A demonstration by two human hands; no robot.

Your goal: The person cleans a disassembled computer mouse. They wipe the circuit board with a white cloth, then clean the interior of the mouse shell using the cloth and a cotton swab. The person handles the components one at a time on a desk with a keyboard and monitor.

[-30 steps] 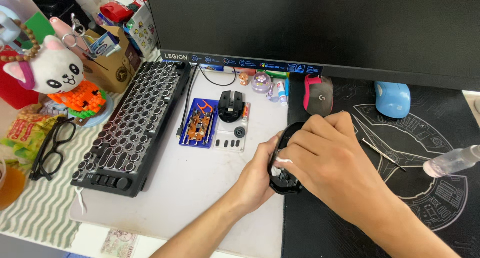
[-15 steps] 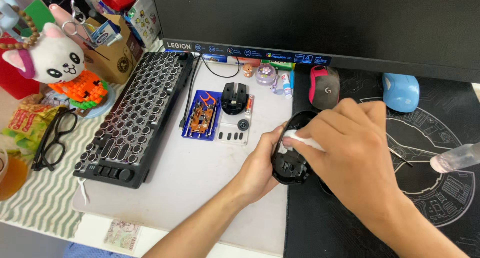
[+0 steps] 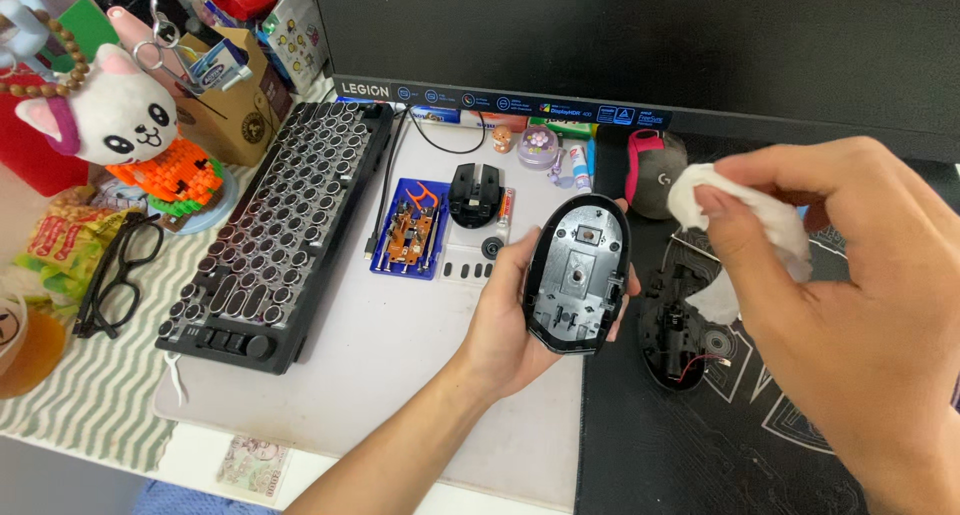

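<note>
Black plastic mouse shell [image 3: 578, 273], hollow side up, gripped at its edges in the curled fingers of the left hand [image 3: 520, 315], above the grey mat [image 3: 400, 355]. White wipe [image 3: 735, 215] pinched shut in the right hand [image 3: 850, 305], raised just right of the shell. Brown cardboard box [image 3: 232, 110] with a round dark emblem, far left behind the black keyboard [image 3: 285, 225]. Row of small coloured stickers along the monitor's [image 3: 640, 35] lower edge. Blue parts tray [image 3: 410, 240] near the keyboard; opened mouse base [image 3: 678, 330] on the black pad [image 3: 700, 445], partly hidden by the right hand.

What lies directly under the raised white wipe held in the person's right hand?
Under the white wipe in the right hand lies an opened black mouse base with red wiring, on the dark patterned mat. The hand covers the mat farther right.
</note>
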